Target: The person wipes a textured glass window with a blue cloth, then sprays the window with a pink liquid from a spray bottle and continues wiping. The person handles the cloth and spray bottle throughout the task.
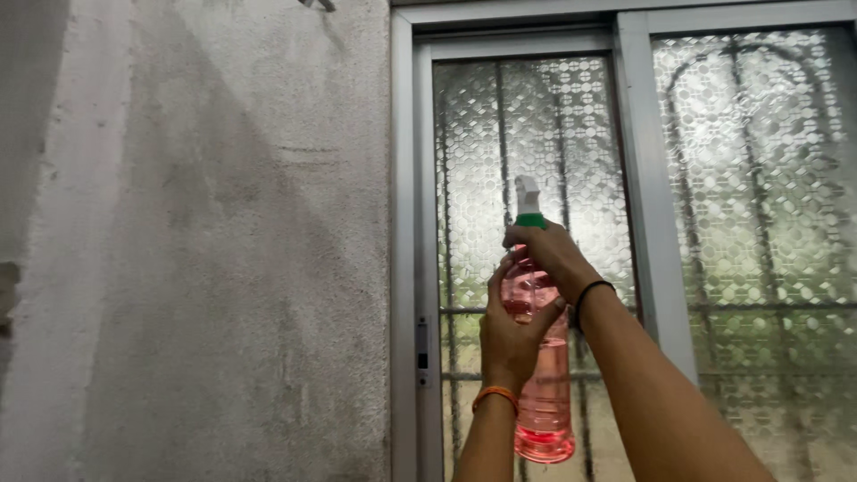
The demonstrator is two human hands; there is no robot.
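In the head view, a clear spray bottle (543, 375) filled with pink liquid is held upright in front of a window (527, 161); it is raised before the left pane, near the aluminium frame (406, 223); the left hand (511, 335) is wrapped around the middle of the bottle, with the fingers closed on it; an orange band (495, 394) is worn on this wrist; the right hand (549, 252) is closed over the neck of the bottle, just below the green collar (530, 220) and the white spray head (527, 192); a black band (591, 293) is seen on the right wrist; whether a finger is placed on the trigger cannot be told; the liquid is seen up to near the shoulder of the bottle, so little seems to be used so far; no spray, drops or wiped streaks can be made out on the patterned glass, therefore the work on the pane is judged to be at its beginning; no label or sign is visible on the bottle or the window; a rough grey plaster wall (196, 268) is seen to the left of the frame.
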